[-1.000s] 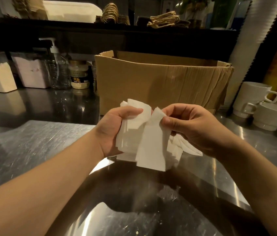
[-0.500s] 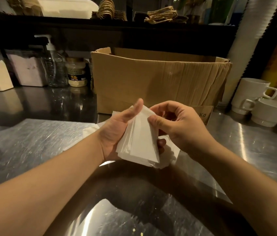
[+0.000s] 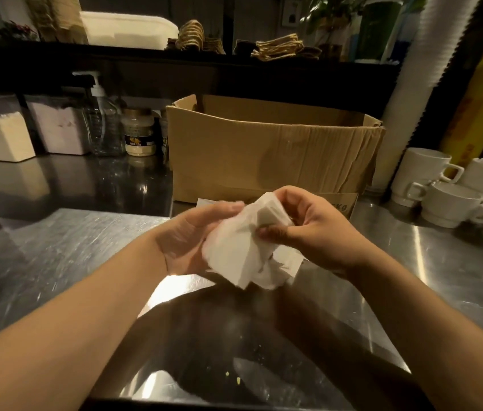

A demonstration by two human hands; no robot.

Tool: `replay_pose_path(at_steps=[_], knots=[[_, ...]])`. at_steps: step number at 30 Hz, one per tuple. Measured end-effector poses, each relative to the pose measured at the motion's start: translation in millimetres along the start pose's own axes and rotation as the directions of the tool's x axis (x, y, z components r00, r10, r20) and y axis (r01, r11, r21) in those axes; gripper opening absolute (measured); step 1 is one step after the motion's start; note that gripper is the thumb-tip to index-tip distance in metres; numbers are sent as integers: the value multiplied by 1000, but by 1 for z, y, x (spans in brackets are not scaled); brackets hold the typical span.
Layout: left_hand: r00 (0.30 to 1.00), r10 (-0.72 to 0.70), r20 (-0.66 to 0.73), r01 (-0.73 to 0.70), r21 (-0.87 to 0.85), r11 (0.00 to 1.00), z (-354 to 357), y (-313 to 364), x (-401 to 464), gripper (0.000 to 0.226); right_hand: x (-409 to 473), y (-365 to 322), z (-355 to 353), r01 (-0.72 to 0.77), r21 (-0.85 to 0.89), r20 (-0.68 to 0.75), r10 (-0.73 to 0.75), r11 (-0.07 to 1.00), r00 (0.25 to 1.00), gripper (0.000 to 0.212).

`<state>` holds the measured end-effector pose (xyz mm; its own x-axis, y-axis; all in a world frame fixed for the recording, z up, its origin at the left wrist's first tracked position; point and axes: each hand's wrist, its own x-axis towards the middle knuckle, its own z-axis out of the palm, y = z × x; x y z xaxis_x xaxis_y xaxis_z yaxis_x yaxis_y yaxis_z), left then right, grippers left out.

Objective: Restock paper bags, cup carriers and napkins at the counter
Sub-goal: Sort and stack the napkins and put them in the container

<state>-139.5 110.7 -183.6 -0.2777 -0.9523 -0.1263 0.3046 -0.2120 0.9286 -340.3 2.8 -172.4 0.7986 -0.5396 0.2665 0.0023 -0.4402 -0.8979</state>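
A scratched stainless-steel counter (image 3: 56, 247) carries everything here, its surface throwing back glare. At the middle, toward the back, stands an open cardboard box (image 3: 264, 155). Left of it, along the back edge, sit a lidded jar (image 3: 139, 133), a clear pump bottle (image 3: 102, 126) and two napkin holders (image 3: 1, 137) – the jar nearest the box, the holders farthest left. On the right, white ceramic cups (image 3: 448, 203) cluster together, some stacked, beside a tall column of white lids or cups – which, cannot be told. A few small yellowish crumbs (image 3: 233, 377) lie near the front edge.
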Motion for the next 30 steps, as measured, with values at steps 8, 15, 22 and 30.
replay_pose_path(at_steps=[8, 15, 22, 30], knots=[[849, 347, -399, -83, 548, 833, 36, -29, -22, 47, -58, 7, 21, -79, 149, -169, 104, 986, 980, 35], [878, 320, -356, 85, 773, 629, 46, -55, -47, 76, -88, 9, 35, -239, -87, -112, 229, 967, 967, 43], [869, 359, -339, 122, 852, 509, 47, -62, -44, 101, -94, 4, 44, -361, -241, -78, 353, 901, 932, 120], [814, 422, -398, 69, 789, 611, 38, -64, -46, 51, -85, -5, 37, -255, -312, -217, 193, 915, 957, 45]])
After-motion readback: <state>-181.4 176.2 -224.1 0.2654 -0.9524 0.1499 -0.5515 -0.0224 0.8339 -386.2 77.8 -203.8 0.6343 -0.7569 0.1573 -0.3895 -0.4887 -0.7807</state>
